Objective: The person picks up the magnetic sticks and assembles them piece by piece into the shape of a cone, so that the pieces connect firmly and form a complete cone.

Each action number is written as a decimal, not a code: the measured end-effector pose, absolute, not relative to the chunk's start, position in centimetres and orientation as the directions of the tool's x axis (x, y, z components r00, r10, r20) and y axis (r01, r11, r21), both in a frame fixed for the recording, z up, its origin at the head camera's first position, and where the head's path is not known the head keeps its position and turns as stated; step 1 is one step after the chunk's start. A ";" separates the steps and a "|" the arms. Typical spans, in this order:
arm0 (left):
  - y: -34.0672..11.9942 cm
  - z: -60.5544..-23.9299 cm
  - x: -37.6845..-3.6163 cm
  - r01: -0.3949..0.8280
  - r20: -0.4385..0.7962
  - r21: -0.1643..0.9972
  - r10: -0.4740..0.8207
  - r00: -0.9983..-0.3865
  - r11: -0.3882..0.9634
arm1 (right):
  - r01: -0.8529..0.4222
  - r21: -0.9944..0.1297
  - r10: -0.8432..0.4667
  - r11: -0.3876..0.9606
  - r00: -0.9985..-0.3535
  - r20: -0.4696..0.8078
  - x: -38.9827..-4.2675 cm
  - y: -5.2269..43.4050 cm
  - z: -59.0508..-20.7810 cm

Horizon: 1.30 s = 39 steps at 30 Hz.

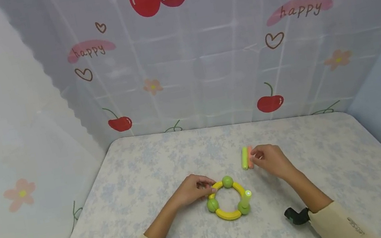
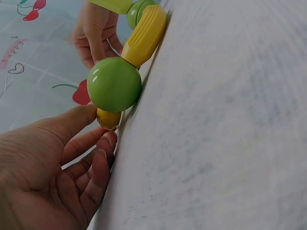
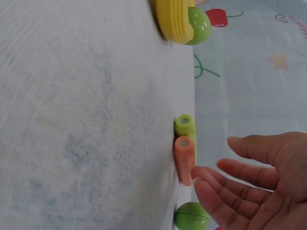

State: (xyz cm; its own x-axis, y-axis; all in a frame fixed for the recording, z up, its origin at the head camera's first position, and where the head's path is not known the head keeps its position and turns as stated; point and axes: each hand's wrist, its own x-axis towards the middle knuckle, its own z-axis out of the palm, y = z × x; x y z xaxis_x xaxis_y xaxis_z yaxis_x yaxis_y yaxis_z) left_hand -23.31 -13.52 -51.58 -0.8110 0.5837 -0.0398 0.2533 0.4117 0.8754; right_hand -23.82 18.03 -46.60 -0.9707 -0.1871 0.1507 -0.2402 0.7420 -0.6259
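Note:
A ring of yellow curved pieces point(image 1: 229, 214) and green balls point(image 1: 227, 181) lies on the table, with a pale green stick point(image 1: 246, 199) standing up at its right side. My left hand point(image 1: 207, 185) pinches the end of a yellow curved piece point(image 2: 109, 119) next to a green ball point(image 2: 114, 85). An orange stick point(image 1: 250, 157) and a green stick point(image 1: 245, 158) lie side by side beyond the ring. My right hand point(image 1: 255, 158) reaches them with loose, fairly straight fingers point(image 3: 204, 188) at the orange stick point(image 3: 184, 160); nothing is gripped.
The table point(image 1: 139, 175) has a pale flowered cloth and is walled on three sides by cherry-print sheets point(image 1: 201, 49). Another green ball point(image 3: 192, 216) lies close under my right hand. Bare cloth spreads left, right and behind the toys.

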 end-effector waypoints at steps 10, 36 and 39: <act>-13.3 -52.1 -23.2 0.263 -0.023 0.874 0.576 -0.817 0.408 | -0.077 -0.522 -0.076 0.849 -0.997 0.025 -25.3 16.8 -47.5; -13.3 -51.8 -23.2 0.267 -0.021 0.861 0.555 -0.831 0.432 | 0.028 -0.527 -0.025 0.849 -0.995 -0.093 -26.1 15.5 -47.0; -13.4 -51.9 -23.2 0.257 -0.027 0.867 0.555 -0.832 0.427 | 0.013 -0.549 -0.037 0.836 -0.996 -0.079 -25.8 15.7 -46.7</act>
State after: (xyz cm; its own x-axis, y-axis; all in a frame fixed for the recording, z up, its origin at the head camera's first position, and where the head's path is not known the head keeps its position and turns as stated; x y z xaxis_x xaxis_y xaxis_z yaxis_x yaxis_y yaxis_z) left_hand -23.23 -13.36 -51.89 -0.8316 0.5548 -0.0268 0.2568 0.4267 0.8672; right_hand -25.77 15.68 -46.71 -0.9961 -0.0372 -0.0795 0.0126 0.8356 -0.5492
